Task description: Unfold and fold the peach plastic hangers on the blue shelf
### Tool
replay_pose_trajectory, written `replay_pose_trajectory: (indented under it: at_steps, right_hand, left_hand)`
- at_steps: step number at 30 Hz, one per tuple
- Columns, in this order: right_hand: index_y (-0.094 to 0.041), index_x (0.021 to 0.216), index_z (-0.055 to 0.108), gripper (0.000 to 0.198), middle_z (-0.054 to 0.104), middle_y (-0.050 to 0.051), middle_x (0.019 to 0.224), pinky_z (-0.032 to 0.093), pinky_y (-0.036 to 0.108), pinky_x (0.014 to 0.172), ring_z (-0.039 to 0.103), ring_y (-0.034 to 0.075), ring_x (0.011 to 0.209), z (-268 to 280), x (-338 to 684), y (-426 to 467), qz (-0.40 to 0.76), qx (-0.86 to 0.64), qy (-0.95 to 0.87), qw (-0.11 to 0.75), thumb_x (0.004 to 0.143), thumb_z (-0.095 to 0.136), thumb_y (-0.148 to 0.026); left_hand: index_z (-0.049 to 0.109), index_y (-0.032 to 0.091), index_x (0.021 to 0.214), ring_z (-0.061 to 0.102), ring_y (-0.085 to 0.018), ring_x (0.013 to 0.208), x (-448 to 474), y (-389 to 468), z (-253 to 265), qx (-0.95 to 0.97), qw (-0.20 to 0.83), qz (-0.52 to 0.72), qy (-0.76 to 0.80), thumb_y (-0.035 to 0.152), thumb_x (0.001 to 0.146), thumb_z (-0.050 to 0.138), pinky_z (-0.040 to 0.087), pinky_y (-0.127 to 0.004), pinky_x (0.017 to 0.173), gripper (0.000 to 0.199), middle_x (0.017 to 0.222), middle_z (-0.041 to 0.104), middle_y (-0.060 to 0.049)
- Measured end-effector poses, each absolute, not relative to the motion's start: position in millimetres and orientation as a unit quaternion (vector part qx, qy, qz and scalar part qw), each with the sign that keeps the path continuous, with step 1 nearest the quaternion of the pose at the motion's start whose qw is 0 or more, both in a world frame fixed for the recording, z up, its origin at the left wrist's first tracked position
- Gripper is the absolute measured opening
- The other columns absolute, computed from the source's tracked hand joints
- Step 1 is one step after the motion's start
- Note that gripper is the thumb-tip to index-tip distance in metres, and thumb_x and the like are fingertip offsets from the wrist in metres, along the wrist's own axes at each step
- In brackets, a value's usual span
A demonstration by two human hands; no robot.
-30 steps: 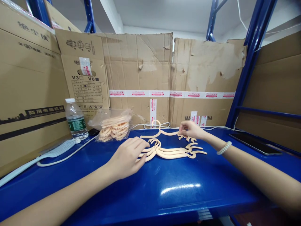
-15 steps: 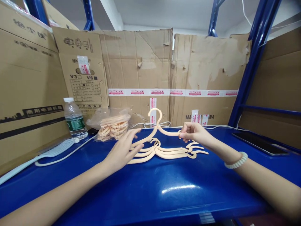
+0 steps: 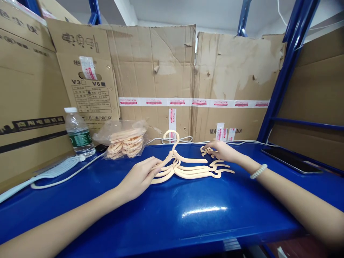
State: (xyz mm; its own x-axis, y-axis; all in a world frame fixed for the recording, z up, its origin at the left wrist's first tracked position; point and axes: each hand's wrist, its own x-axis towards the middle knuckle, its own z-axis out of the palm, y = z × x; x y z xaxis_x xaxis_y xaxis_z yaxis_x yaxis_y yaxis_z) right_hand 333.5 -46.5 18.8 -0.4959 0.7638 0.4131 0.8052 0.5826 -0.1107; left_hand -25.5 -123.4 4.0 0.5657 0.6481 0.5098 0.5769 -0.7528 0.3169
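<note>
My left hand (image 3: 141, 177) is closed on the left arm of a peach plastic clothes hanger (image 3: 189, 159), whose hook (image 3: 172, 134) points up and away from me. The hanger's right arm ends bare. Just below it several more hangers (image 3: 192, 175) lie nested, their left ends hidden behind my left hand, with curved hook ends (image 3: 217, 173) on the right. My right hand (image 3: 223, 150) hovers over a small group of peach hook pieces (image 3: 203, 151) behind the hangers. Its fingers are slightly spread and reach down to the pieces.
A clear bag of peach hanger parts (image 3: 126, 139) lies at the back left, beside a water bottle (image 3: 79, 134) and a pale blue fan-like object (image 3: 59, 172). A dark phone or tablet (image 3: 291, 161) lies right. Cardboard (image 3: 153, 68) walls the back; a white cable (image 3: 158, 139) runs along it.
My right hand has let go of the top hanger's right arm and moved back to the small hook pieces. My left hand has closed on the hanger, which has come down lower.
</note>
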Motion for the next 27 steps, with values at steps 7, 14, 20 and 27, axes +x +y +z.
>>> replay_pose_trajectory:
  at_steps: [7,14,20,27]
  right_hand:
    - [-0.019,0.083,0.071,0.023,0.069,0.009,0.091,0.038,0.035,0.078,0.052,0.024,0.096,9.7,319.0,-34.3,-0.199,-0.366,-0.908,0.050,0.087,0.050,-0.011]
    - [-0.018,0.087,0.071,0.024,0.061,0.009,0.079,0.043,0.032,0.069,0.053,0.020,0.077,20.6,312.6,-51.0,-0.119,-0.368,-0.866,0.317,0.089,0.051,-0.030]
    - [-0.015,0.090,0.067,0.030,0.059,0.001,0.056,0.040,0.024,0.047,0.048,0.011,0.048,36.4,296.0,-93.5,0.273,-0.425,-0.667,0.548,0.076,0.066,-0.042]
    - [-0.011,0.086,0.068,0.024,0.071,0.014,0.087,0.054,0.025,0.060,0.063,0.015,0.067,37.3,288.3,-100.3,0.471,-0.415,-0.587,0.512,0.076,0.062,-0.032]
  left_hand:
    - [0.059,0.017,0.093,0.055,-0.015,0.077,-21.4,-130.5,0.8,0.891,0.067,0.312,0.324,0.026,0.098,0.034,0.044,-0.026,0.069,0.027,0.086,0.057,-0.003]
    - [0.060,0.019,0.094,0.056,-0.016,0.076,-22.3,-131.1,-0.4,0.880,0.061,0.325,0.340,0.027,0.096,0.037,0.044,-0.027,0.068,0.025,0.086,0.058,-0.003]
    - [0.059,0.019,0.092,0.055,-0.016,0.075,-25.9,-127.4,-0.7,0.855,0.069,0.347,0.379,0.030,0.095,0.039,0.043,-0.026,0.067,0.023,0.083,0.057,-0.001]
    - [0.059,0.018,0.087,0.055,-0.017,0.074,-25.3,-126.9,-0.9,0.843,0.085,0.356,0.395,0.033,0.093,0.042,0.042,-0.026,0.065,0.024,0.081,0.059,-0.001]
